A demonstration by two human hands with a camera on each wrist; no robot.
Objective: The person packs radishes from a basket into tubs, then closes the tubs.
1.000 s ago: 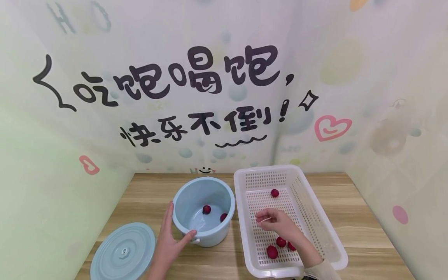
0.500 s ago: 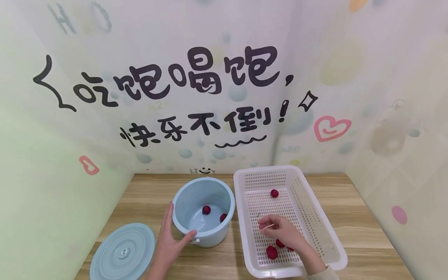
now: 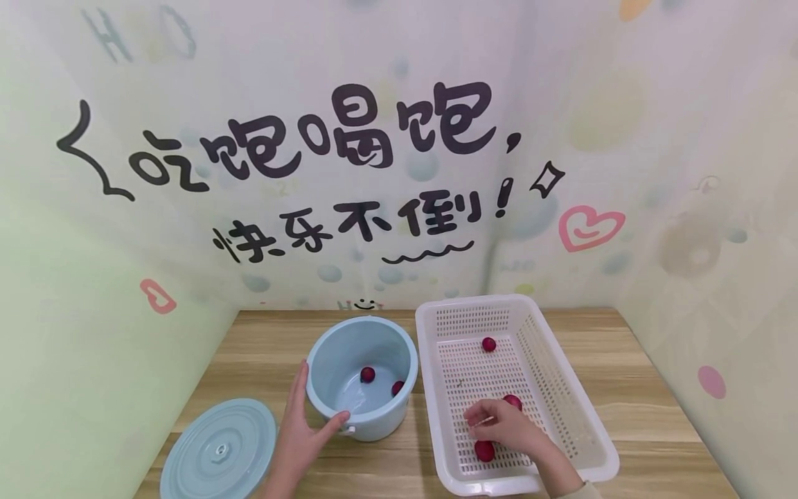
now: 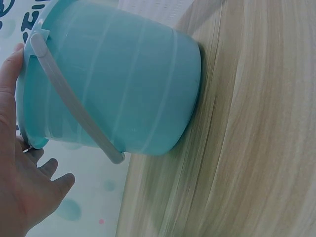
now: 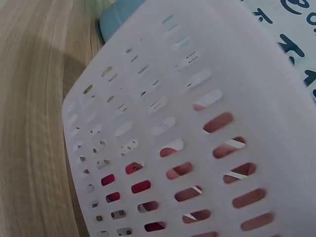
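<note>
A light blue bucket stands mid-table with two round dark red, plum-like fruits in it. My left hand touches its rim, straight fingers on the left side and thumb at the front. In the left wrist view the bucket's handle hangs down the side. My right hand is inside the white perforated basket, fingers loosely bent, nothing visibly held. One red fruit lies just below its fingers, another behind it. The right wrist view shows that hand only through slots in the basket wall.
A light blue lid with a small knob lies on the wooden table left of the bucket. Another red fruit sits at the basket's far end. A lettered wall sheet rises behind the table's back edge.
My right hand has moved nearer to me within the basket, now covering fruits seen earlier and revealing one behind it. The left hand and bucket stay put.
</note>
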